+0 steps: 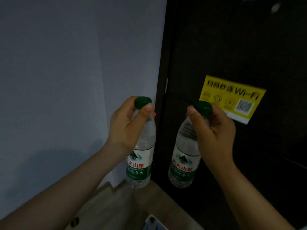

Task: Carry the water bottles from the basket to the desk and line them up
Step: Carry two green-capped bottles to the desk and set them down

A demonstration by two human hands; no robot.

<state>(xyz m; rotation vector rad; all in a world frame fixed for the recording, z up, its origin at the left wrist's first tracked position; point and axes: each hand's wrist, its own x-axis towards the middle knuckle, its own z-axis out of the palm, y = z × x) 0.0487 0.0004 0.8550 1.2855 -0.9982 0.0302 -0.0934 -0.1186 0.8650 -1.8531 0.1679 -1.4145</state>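
Observation:
Two clear water bottles with green caps and green-and-white labels hang upright in the air, one in each hand. My left hand (126, 125) grips the neck of the left bottle (142, 161) just under its cap. My right hand (214, 131) grips the neck of the right bottle (182, 165) the same way. At the bottom edge, a pale basket (157, 224) shows part of its rim, with another green cap inside. The desk is out of view.
A plain pale wall (66, 80) fills the left half. A dark door or cabinet panel (232, 47) fills the right half, with a yellow Wi-Fi sticker (232, 95) on it. Wood-look floor (124, 205) lies below the bottles.

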